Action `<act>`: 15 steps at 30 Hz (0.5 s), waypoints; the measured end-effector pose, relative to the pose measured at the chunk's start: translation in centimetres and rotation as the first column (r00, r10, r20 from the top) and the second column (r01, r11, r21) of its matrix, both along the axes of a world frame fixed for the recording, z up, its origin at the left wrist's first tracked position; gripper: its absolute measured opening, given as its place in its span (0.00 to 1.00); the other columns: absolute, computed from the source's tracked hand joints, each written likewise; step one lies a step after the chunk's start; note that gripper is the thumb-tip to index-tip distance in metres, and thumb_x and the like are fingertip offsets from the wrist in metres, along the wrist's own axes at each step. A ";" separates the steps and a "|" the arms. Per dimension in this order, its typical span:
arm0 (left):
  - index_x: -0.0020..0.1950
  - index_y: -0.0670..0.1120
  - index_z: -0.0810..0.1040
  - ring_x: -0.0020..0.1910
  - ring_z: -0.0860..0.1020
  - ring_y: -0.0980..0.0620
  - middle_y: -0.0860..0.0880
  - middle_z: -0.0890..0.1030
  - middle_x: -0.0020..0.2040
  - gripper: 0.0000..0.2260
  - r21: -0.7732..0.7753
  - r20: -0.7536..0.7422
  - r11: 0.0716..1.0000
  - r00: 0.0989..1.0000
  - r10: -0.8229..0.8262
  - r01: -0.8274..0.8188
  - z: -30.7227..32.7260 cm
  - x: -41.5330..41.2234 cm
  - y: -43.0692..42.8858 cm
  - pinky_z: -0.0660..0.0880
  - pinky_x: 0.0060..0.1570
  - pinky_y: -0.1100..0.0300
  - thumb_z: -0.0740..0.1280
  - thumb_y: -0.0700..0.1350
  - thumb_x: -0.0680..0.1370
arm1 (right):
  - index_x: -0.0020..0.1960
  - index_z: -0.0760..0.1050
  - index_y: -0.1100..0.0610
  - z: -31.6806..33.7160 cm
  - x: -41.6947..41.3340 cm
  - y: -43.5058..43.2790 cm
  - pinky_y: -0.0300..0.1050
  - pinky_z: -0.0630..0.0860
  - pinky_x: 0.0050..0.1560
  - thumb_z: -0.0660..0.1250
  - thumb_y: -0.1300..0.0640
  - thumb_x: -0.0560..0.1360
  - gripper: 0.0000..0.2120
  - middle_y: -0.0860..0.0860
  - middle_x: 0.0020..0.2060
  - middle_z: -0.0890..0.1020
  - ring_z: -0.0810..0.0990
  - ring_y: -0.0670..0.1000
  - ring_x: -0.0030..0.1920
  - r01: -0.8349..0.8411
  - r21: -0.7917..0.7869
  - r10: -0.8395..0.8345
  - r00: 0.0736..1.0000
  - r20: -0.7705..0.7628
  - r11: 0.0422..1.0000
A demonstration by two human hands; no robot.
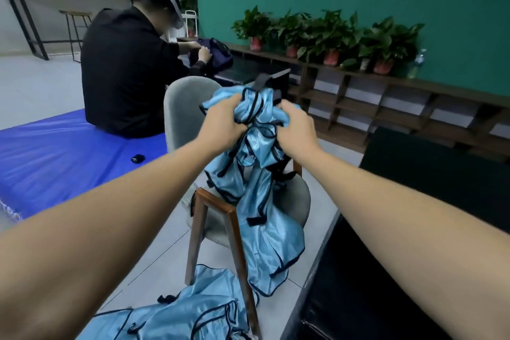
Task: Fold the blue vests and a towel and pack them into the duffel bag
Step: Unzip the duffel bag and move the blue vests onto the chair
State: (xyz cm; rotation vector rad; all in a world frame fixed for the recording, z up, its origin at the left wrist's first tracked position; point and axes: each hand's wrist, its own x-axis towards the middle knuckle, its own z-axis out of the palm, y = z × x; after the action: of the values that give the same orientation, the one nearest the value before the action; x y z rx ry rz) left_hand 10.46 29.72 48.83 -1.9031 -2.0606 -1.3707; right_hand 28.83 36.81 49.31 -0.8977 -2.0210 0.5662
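Got a tangled bunch of vests (pixel 258 196) up in the air over the chair (pixel 182 107). Both arms reach fwd, near straight, wrists close together. L hand (pixel 223 116) is clenched round the top-left of the bunch, R hand (pixel 296 124) grips the top-right, backs of both hands facing me. The cloth hangs down past the seat edge. A 2nd heap (pixel 193 312) of vests lies on the tiles by the chair leg.

How to do it right, imo: don't fold from a wad. Get one vest out first: pinch a trim edge w/ one hand, loosen the other & shake so the rest drop onto the seat. Watch the dark ties, they look looped thru each other & will prob snag. Then find both shoulders, hold them level, lay it flat on the table (pixel 414 229) at my R before folding. Fabric looks slick, so it may slide if just draped.

A black strap (pixel 259 83) shows behind the bunch; can't tell if that's the duffel. No towel in sight.
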 end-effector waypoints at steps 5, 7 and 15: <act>0.55 0.46 0.76 0.50 0.78 0.47 0.50 0.81 0.51 0.12 -0.182 -0.024 0.983 1.000 -0.008 0.004 -7.3 -0.1 2.0 0.74 0.48 0.52 0.72 0.38 0.75 | 0.51 0.80 0.46 -7.7 -0.1 2.3 0.41 0.74 0.41 0.64 0.69 0.74 0.18 0.45 0.45 0.83 0.79 0.42 0.45 0.020 -0.081 -0.010 0.993 0.118 0.996; 0.60 0.46 0.76 0.54 0.79 0.44 0.48 0.82 0.56 0.15 -0.271 -0.033 0.963 0.999 -0.019 0.010 -9.2 -0.2 2.7 0.75 0.52 0.51 0.74 0.40 0.76 | 0.53 0.80 0.47 -9.8 0.1 3.2 0.47 0.77 0.46 0.63 0.70 0.74 0.20 0.46 0.46 0.84 0.81 0.48 0.47 0.032 -0.093 -0.018 0.988 0.153 0.995; 0.82 0.49 0.64 0.67 0.78 0.40 0.42 0.78 0.71 0.39 -0.700 -0.064 0.714 0.993 -0.100 0.027 -12.1 -0.8 3.3 0.75 0.62 0.51 0.78 0.57 0.77 | 0.71 0.73 0.37 -14.9 1.2 6.1 0.57 0.82 0.60 0.66 0.54 0.74 0.27 0.49 0.67 0.82 0.82 0.57 0.62 0.083 -0.286 0.067 0.876 0.479 0.955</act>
State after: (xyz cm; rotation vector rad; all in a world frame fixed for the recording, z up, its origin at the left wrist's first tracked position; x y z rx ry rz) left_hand 9.70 33.05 36.78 -2.2174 -2.7354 -0.4645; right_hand 30.03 42.91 34.43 -1.3379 -2.4162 0.7085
